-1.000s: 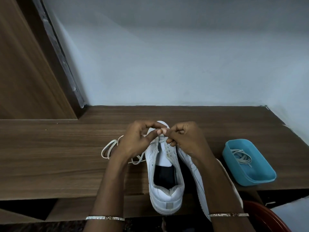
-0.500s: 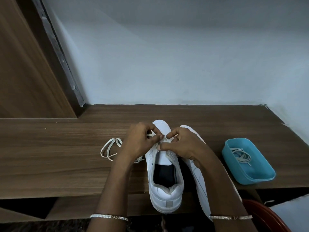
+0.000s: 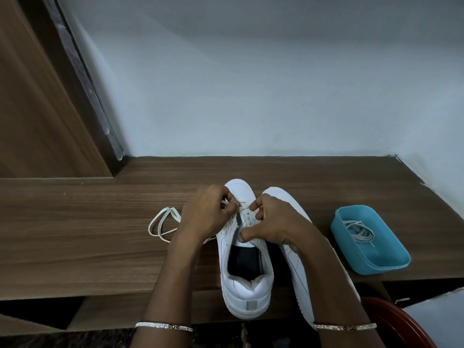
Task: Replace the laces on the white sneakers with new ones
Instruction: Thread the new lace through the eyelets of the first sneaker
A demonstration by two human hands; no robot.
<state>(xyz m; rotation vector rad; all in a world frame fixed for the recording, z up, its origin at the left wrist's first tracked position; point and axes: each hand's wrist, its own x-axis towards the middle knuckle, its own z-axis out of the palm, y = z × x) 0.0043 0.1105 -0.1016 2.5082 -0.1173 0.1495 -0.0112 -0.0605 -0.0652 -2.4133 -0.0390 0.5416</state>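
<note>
- Both hands have parted since 1 s ago: their fingertips then met over the toe. Now the left hand (image 3: 208,214) works at the front eyelets, and the right hand (image 3: 276,222) has slid back along the sneaker (image 3: 247,280).
- The left hand pinches the lace (image 3: 168,209) between thumb and fingertip at the front of the eyelet rows. The rest of it trails off in a loose loop on the bench (image 3: 75,234) to the left.
- The right hand's thumb lies on the tongue and its fingers curl beside the right eyelet row. I cannot tell whether they hold a lace end.
- The sneaker stands upright on the bench, toe away and heel at the front edge. The second sneaker (image 3: 282,197) lies just beside it on the right, partly under the right forearm.
- A blue tray (image 3: 376,266) sits well apart to the right with laces (image 3: 359,231) inside, probably the old ones.
- The step looks like threading the first 2 eyelets, so the task is likely at an early stage.
- To do it well, keep the lace flat and untwisted and brace the upper with the right hand. Draw slack from the loop gently and leave both ends even before crossing.
</note>
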